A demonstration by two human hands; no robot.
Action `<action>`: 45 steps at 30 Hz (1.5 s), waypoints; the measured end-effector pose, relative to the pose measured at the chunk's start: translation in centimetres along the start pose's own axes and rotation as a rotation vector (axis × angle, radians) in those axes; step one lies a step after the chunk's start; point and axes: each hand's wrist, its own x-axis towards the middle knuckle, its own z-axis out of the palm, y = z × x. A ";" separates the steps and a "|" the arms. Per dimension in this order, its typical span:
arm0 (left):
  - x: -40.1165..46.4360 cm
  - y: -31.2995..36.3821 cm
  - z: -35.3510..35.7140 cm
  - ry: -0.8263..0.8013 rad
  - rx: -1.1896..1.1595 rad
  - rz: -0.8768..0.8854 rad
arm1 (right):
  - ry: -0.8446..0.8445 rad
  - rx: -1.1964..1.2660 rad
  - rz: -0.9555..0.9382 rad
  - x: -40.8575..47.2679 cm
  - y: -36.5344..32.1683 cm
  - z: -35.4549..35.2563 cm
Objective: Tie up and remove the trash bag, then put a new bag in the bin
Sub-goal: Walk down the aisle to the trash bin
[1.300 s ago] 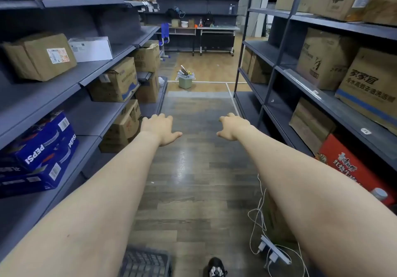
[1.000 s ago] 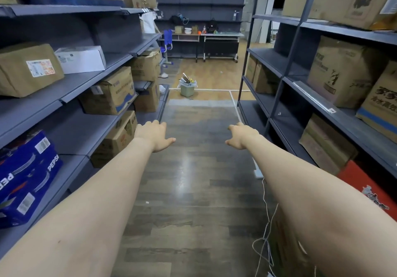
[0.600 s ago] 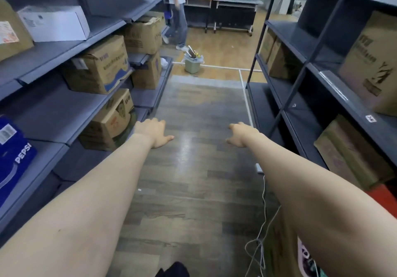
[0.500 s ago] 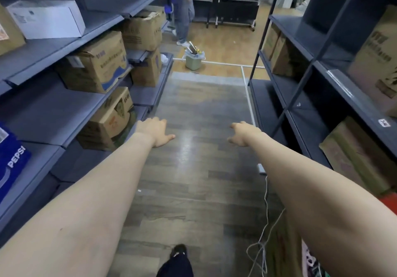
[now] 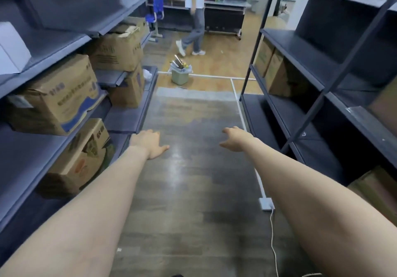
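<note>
Bin (image 5: pixel 180 75) with its trash bag (image 5: pixel 182 68) at aisle's end, nearer than before, contents indistinct; left hand (image 5: pixel 148 143) and right hand (image 5: pixel 234 138) outstretched, fingers relaxed, holding nothing; walking person (image 5: pixel 194 14) now closer, head cut off.

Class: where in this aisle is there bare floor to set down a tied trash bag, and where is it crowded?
Bare floor runs between the two shelving units, ahead of both empty hands. The right edge holds a power strip and cable. Cardboard boxes crowd the left shelves; the bin is full.
</note>
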 end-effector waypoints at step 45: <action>93.0 9.0 -24.3 -0.005 0.007 -0.054 | -0.018 -0.014 -0.088 90.7 18.6 -35.4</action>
